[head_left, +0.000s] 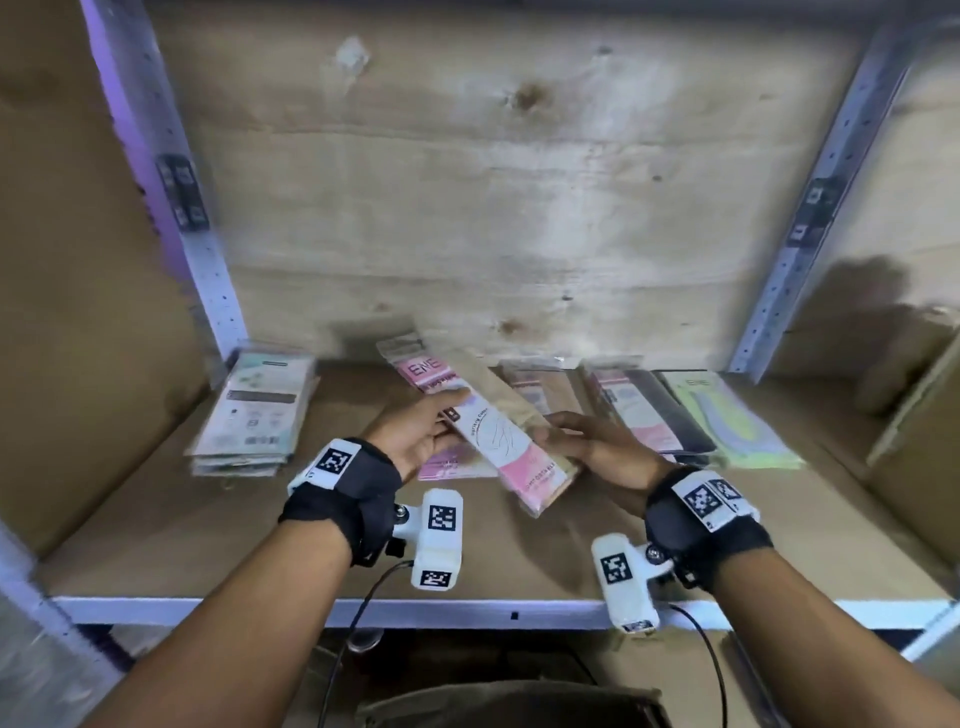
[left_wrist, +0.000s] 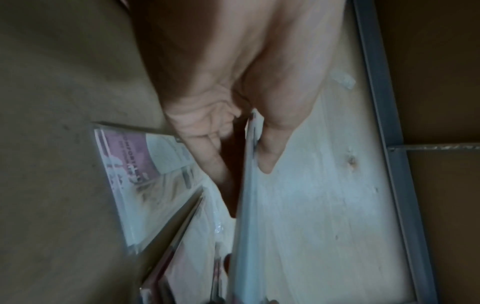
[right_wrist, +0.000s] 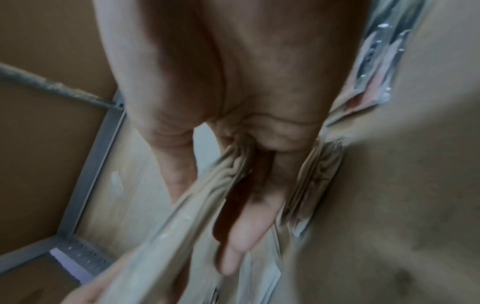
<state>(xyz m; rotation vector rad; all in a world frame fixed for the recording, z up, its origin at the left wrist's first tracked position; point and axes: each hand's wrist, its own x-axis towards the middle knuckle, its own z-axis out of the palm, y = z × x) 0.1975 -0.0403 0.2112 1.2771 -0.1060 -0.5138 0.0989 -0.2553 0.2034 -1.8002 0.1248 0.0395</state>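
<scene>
Both hands hold a long flat packet (head_left: 511, 441) of pink-and-white card in clear plastic, tilted above the wooden shelf (head_left: 208, 519). My left hand (head_left: 421, 431) grips its left edge, thumb on top and fingers beneath. My right hand (head_left: 592, 441) grips its right edge the same way. In the left wrist view the packet (left_wrist: 246, 205) shows edge-on between thumb and fingers (left_wrist: 215, 162). The right wrist view has the packet (right_wrist: 187, 209) edge-on, with a thumb above and fingers (right_wrist: 246, 226) under it. Another pink packet (head_left: 441, 462) lies flat below the left hand.
A stack of pale green packets (head_left: 254, 415) lies at the shelf's left. Several more packets (head_left: 691, 415), pink, dark and yellow-green, lie fanned at the right. Metal uprights (head_left: 208, 249) frame a plywood back wall (head_left: 493, 208). Cardboard panels close both sides.
</scene>
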